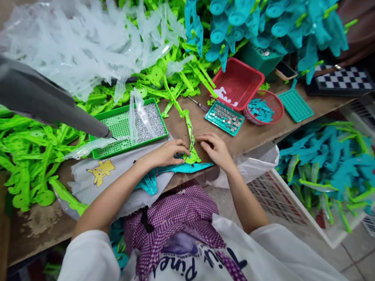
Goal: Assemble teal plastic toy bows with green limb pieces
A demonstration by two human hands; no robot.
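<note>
Left hand [175,153] is curling at lime-green part [189,133] | right hand [216,149] is curling beside it | either grip: cannot tell | lime-green part is overlapping teal piece [191,167], table [175,124] front

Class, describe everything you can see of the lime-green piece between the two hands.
The lime-green piece looks like moulded plastic: a long, narrow arm flaring into a wider, rounded end nearest the person. A thin dark line runs along the arm. It points away from the person over the brown tabletop, its wide end overlapping a teal part. The left hand is at that end, apparently touching it; the right hand is close beside it.
</note>
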